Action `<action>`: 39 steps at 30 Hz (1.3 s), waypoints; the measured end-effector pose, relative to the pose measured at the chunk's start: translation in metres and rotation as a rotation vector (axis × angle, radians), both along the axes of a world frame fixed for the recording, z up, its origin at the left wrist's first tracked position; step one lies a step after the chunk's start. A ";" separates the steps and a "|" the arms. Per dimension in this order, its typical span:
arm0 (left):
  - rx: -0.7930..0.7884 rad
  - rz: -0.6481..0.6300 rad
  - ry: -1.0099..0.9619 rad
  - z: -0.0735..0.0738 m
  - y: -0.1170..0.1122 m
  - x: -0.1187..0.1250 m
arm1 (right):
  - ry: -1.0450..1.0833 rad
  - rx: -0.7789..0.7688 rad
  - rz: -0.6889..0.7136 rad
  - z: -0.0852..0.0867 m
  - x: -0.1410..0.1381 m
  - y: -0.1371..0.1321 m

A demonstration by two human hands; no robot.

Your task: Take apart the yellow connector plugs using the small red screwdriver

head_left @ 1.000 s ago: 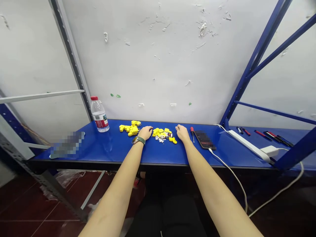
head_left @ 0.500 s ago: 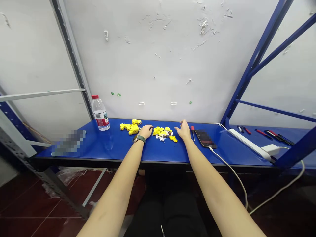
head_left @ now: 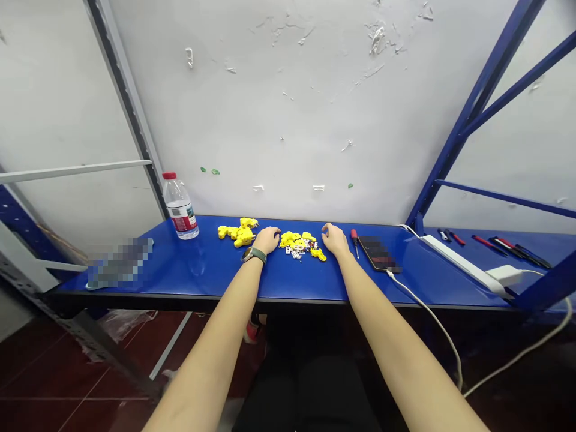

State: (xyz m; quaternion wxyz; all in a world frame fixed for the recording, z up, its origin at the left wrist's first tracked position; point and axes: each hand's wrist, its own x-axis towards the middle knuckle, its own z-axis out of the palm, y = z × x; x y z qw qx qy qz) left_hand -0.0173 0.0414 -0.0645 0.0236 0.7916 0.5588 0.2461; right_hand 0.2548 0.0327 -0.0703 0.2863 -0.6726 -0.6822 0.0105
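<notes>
My left hand (head_left: 269,239), with a watch at the wrist, rests on the blue table just left of a loose pile of yellow plastic shell pieces (head_left: 293,240). Nothing shows in its loosely extended fingers. Small white parts and bits of metal (head_left: 296,252) lie at the front of this pile. On the pile's other side my right hand (head_left: 335,239) rests on the tabletop, fingers loosely bent and holding nothing visible. Beyond my left hand sits a group of yellow plugs (head_left: 243,233), some with metal pins. A red-handled screwdriver (head_left: 354,238) lies right of my right hand.
A phone (head_left: 378,254) on a white cable lies right of the screwdriver. Farther right are a white power strip (head_left: 463,264) and several pens (head_left: 510,247). A water bottle (head_left: 180,207) stands at the back left. Metal posts frame both sides, with a wall behind.
My right hand has drawn its thumb and fingers in slightly and stays beside the pile. My left hand keeps its place. The view has shifted a little.
</notes>
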 end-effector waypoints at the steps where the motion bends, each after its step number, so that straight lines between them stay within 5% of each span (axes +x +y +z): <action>1: 0.002 0.001 -0.002 0.000 0.000 0.000 | 0.004 -0.002 -0.005 0.001 0.000 0.000; 39: -0.023 0.040 -0.031 -0.001 0.004 0.002 | -0.007 -0.053 -0.010 0.006 -0.003 -0.003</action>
